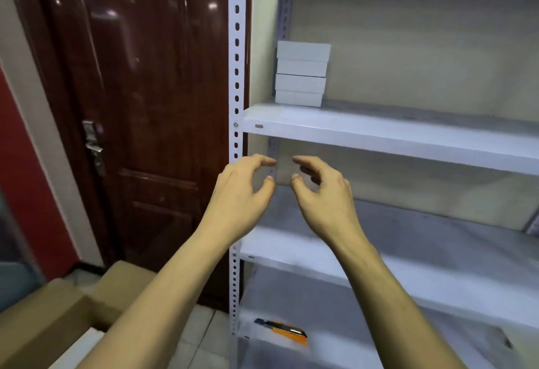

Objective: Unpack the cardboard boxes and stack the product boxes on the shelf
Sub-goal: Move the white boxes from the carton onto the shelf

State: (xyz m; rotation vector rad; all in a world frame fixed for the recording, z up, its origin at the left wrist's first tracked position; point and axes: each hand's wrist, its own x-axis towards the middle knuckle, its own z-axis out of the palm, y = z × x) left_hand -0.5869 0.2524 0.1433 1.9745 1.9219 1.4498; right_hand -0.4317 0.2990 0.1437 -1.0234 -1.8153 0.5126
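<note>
Head view of a white slotted-steel shelf (379, 132) filling the right of the frame. A stack of small white rectangular product boxes (302, 74), apparently four, stands at the left rear of the upper board, close to the back corner post. At frame centre, below that board, the left hand (242, 190) and right hand (320, 190) hover near each other, fingers loosely curled and facing, both holding nothing. Brown corrugated cardboard boxes (58, 313) occupy the lower left, on a tiled floor; a white edge shows inside the nearest one. An orange-and-black utility knife (284, 330) lies on the lowest visible board. The product boxes look light, stiff and smooth-sided, probably best taken by opposite side faces with thumb and fingers, several at once. The cartons' contents are cut off by the frame edge and forearms. A dark glossy wooden door (140, 106) stands at left.
</note>
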